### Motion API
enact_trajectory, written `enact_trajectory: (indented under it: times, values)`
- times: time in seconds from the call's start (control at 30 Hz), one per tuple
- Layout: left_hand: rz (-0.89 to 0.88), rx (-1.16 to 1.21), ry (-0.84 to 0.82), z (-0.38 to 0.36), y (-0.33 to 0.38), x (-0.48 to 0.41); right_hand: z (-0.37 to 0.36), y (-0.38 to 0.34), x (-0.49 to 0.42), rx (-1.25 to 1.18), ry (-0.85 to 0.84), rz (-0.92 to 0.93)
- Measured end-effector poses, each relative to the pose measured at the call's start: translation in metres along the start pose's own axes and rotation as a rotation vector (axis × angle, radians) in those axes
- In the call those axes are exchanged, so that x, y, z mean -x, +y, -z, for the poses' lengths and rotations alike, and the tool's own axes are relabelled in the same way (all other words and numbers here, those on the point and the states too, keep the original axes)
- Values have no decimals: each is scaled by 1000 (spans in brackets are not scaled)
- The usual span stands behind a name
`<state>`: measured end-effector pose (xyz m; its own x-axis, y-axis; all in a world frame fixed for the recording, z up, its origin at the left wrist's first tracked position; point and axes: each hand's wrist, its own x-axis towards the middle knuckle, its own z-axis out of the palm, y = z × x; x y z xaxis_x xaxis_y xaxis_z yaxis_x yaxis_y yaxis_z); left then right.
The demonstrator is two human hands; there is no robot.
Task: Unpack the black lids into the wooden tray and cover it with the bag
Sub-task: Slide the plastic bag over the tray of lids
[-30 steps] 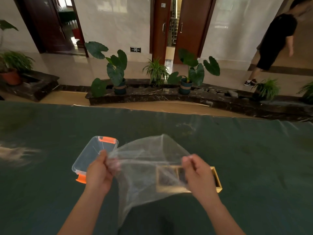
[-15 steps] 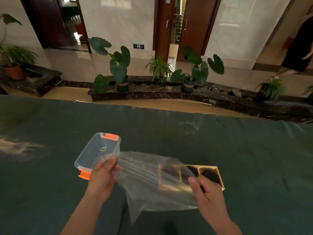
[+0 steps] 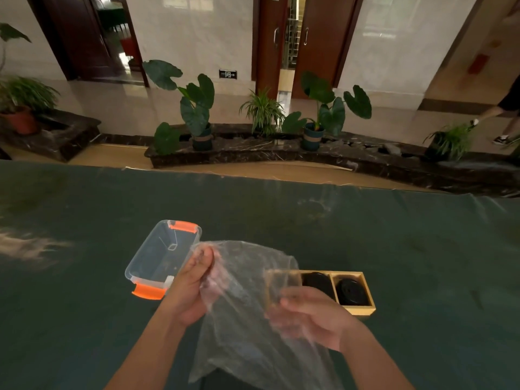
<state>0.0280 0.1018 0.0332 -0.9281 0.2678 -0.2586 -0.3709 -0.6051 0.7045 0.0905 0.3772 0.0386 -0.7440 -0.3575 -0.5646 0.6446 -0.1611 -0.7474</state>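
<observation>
A clear plastic bag (image 3: 247,313) hangs between my hands above the green table. My left hand (image 3: 191,288) pinches its upper left edge. My right hand (image 3: 312,313) grips its right side, low and close to the table. Behind the bag lies a long wooden tray (image 3: 363,309) with compartments. Black round lids (image 3: 353,291) sit in its middle and right compartments. The bag veils the tray's left compartment, so I cannot tell what it holds.
A clear plastic box (image 3: 161,258) with orange clips stands open just left of my left hand. The green cloth-covered table (image 3: 422,249) stretches far on all sides. Potted plants (image 3: 197,108) line a stone ledge beyond the table's far edge.
Both hands have lowered the bag and drawn it toward me and to the left. The tray's right compartments with the black lids are now uncovered. A person at the far right walked out of view.
</observation>
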Motion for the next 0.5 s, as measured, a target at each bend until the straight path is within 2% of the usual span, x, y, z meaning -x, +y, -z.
enact_trajectory:
  times: [0.07, 0.13, 0.23, 0.33, 0.4, 0.5]
  values:
    - [23, 86, 65, 12, 3, -3, -4, 4, -6, 26, 158, 103]
    - [122, 74, 113, 27, 1, -2, -3, 5, -8, 48, 348, 275]
    - [254, -243, 49, 33, -13, 11, 0, 4, -5, 148, 436, 416]
    - [127, -502, 60, 30, -21, 12, 7, -1, 4, 182, 421, 430]
    - [27, -464, 65, 27, -21, 9, 13, -1, 8, 160, 459, 470]
    - [-4, -363, -3, 26, -19, 7, 15, -1, 12, 153, 594, 559]
